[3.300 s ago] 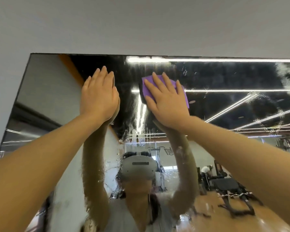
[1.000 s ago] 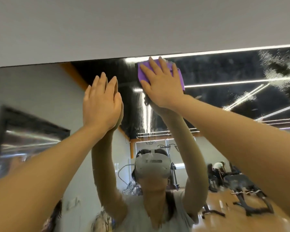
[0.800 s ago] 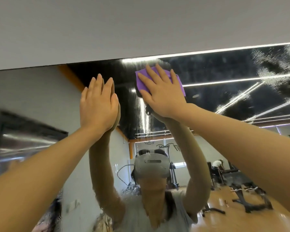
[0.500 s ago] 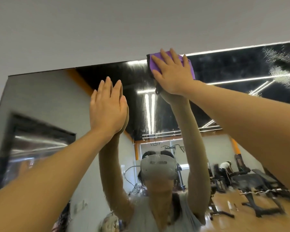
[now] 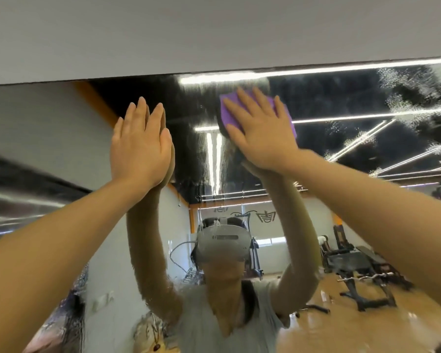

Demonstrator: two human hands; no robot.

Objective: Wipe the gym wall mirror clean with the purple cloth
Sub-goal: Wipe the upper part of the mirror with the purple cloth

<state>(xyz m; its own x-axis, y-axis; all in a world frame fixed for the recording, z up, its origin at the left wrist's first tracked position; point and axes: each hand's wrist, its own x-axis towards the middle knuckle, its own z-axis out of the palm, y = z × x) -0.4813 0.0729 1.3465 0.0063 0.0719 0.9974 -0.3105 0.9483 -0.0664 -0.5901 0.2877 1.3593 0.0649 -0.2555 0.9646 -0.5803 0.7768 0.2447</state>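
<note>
The wall mirror [image 5: 341, 103] fills most of the view, its top edge running just above my hands. My right hand [image 5: 260, 133] presses the purple cloth [image 5: 227, 110] flat against the glass a little below that edge, fingers straight and spread. The cloth shows past my fingers on the left and right. My left hand [image 5: 140, 146] rests flat on the glass to the left, fingers straight and together, holding nothing. Wet streaks run down the glass between my hands.
White foamy spray patches [image 5: 402, 82] cover the glass at the upper right. A plain grey wall [image 5: 214, 29] lies above the mirror. The reflection shows a person with a headset, gym benches and a wooden floor.
My right hand slid the cloth down from the mirror's top edge by a small amount. My left hand stayed flat on the glass.
</note>
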